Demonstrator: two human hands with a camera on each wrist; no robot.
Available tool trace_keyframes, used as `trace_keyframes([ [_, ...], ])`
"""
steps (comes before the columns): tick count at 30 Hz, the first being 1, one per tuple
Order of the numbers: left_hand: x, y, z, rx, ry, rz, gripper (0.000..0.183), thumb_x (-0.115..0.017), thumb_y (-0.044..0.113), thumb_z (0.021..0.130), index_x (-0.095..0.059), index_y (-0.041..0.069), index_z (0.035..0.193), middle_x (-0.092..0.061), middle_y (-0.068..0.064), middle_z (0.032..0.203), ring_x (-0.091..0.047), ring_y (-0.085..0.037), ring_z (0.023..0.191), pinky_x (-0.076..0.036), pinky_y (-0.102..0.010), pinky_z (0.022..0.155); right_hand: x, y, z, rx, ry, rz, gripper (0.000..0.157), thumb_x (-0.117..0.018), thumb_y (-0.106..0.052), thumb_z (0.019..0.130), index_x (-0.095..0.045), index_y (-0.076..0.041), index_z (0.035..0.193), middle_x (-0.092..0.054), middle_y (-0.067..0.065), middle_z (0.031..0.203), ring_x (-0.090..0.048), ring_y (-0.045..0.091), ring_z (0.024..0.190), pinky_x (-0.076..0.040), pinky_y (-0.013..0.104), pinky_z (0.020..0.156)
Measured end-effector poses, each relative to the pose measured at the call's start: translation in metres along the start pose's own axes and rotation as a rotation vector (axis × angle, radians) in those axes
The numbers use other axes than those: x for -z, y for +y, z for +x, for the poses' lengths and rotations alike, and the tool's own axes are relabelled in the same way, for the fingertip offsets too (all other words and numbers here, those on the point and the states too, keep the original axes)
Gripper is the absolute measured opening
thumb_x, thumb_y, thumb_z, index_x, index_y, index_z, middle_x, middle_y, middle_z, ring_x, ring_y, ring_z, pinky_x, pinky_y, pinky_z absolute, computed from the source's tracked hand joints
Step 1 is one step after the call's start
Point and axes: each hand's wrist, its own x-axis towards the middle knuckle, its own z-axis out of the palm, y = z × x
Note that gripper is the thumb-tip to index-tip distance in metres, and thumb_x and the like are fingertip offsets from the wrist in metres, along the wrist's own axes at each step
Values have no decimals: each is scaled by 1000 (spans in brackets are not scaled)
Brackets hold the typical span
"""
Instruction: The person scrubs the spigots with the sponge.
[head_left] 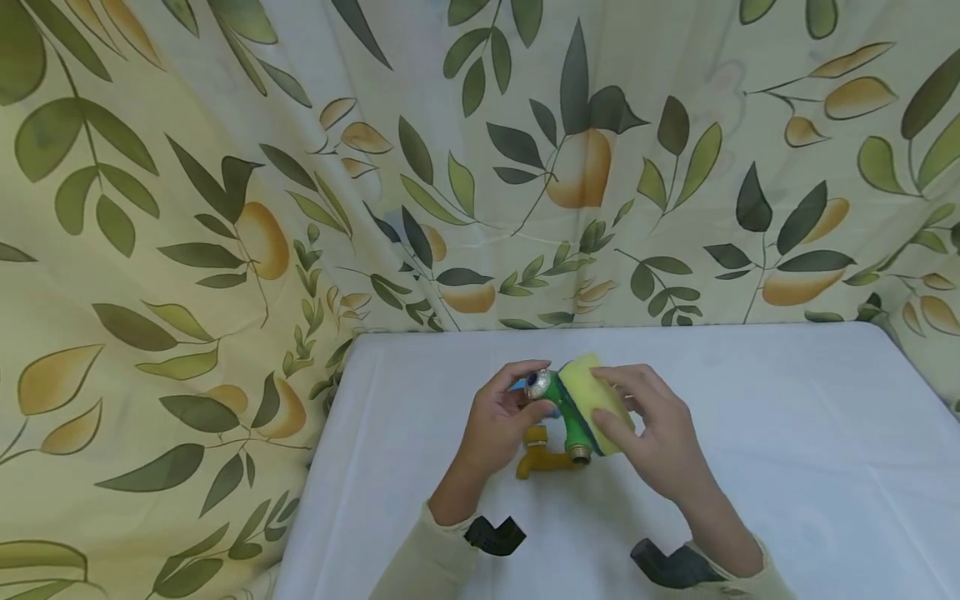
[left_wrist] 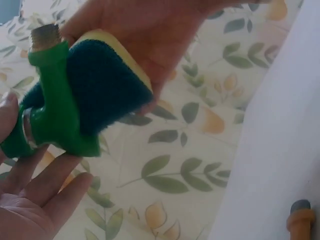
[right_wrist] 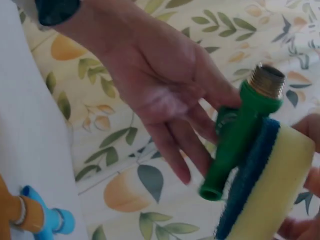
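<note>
My left hand (head_left: 491, 425) holds a green tap (head_left: 576, 429) by its handle end, thumb on one side and fingers on the other. The tap has a bare threaded metal end, tilted down toward me in the head view. Against the tap's side lies the dark blue-green scouring face (left_wrist: 107, 82) of a yellow sponge (head_left: 596, 400). My right hand (head_left: 663, 433) grips that sponge by its yellow side, thumb and fingers at its edges. In the right wrist view the tap (right_wrist: 242, 130) and sponge (right_wrist: 277, 190) press close together, partly hiding the right fingers.
Below the hands, an orange-yellow tap (head_left: 543, 460) lies on the white-covered table (head_left: 810, 433). Beside it is a blue tap (right_wrist: 50, 218), mostly hidden behind my left hand in the head view. A leaf-and-fruit patterned curtain (head_left: 480, 167) hangs beyond the table's far edge and left side.
</note>
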Motion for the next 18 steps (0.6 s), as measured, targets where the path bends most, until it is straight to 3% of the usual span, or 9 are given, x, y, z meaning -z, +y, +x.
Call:
trace_keyframes([
  [6,1,3,-3,60,-64,42,47,-78,4,88,-58,1,131,-60,-26,119,-71,-5,100,-60,-20,77,12,5,5,131,-61,47,49,-81,-3,79,-72,-18,125,-63,-3,116,-56,3,104,-48,16,86],
  [10,1,6,-3,77,-85,138,46,-81,5,86,-60,2,126,-63,-20,117,-69,-4,100,-62,-26,82,12,7,6,131,-26,5,50,-83,-5,77,-73,-18,125,-63,-3,116,-56,4,107,-43,10,94],
  [13,1,5,-3,15,-77,263,46,-84,6,83,-60,4,122,-67,-14,114,-68,-7,99,-62,-31,85,15,7,5,150,-30,-25,51,-85,-6,75,-73,-21,123,-63,-4,117,-56,3,107,-42,8,94],
  [18,-2,3,-3,-94,-45,533,51,-88,19,79,-60,7,120,-71,-7,109,-66,-12,93,-61,-26,81,24,8,9,238,-27,-84,48,-84,-7,71,-76,-21,117,-64,-2,116,-56,8,103,-43,7,88],
])
